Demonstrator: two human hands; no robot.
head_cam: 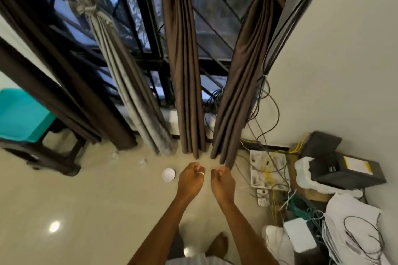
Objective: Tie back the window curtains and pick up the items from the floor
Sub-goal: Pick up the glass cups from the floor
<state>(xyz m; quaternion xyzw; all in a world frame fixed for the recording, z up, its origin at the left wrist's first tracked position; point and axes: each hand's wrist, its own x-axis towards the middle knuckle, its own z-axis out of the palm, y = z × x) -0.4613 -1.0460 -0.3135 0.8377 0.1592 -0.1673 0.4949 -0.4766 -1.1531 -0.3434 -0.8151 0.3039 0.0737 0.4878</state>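
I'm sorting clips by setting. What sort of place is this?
Probably a room in a home: floor-length curtains at a grilled window, a glossy floor, and loose cables heaped by the wall.

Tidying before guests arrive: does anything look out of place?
A white disc lies on the floor beside the left hand, small scraps sit near the grey curtain, and tangled cables sprawl along the right wall.
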